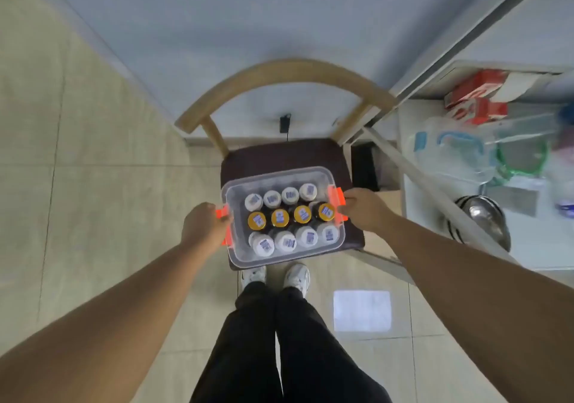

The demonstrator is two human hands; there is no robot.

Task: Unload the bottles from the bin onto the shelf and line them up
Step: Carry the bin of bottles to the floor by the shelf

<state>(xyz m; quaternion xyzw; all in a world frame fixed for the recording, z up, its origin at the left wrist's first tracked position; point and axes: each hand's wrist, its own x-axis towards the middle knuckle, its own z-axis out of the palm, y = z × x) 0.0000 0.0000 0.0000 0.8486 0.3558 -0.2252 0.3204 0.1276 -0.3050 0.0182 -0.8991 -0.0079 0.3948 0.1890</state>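
Tiled floor (93, 185) meeting a pale wall (248, 14). A chair (285, 70) with a curved wooden back stands at centre. Over its dark seat (279, 154) is the clear bin (279, 175); whether it rests there cannot be told. At 3 o'clock of the bin, just beside the chair, is the shelf (403, 161), already holding red boxes (478, 98), clear containers (459, 154) and a metal bowl (484, 216). At 6 o'clock are the person's shoes (298, 278). Twelve bottles (280, 218) stand upright in the bin in three rows of four, the middle row gold-capped and the outer rows white-capped. The left hand (203, 225), at 9 o'clock, grips the bin by an orange latch (223, 213), fingers curled. The right hand (363, 210), at 3 o'clock, grips the opposite latch (338, 197).
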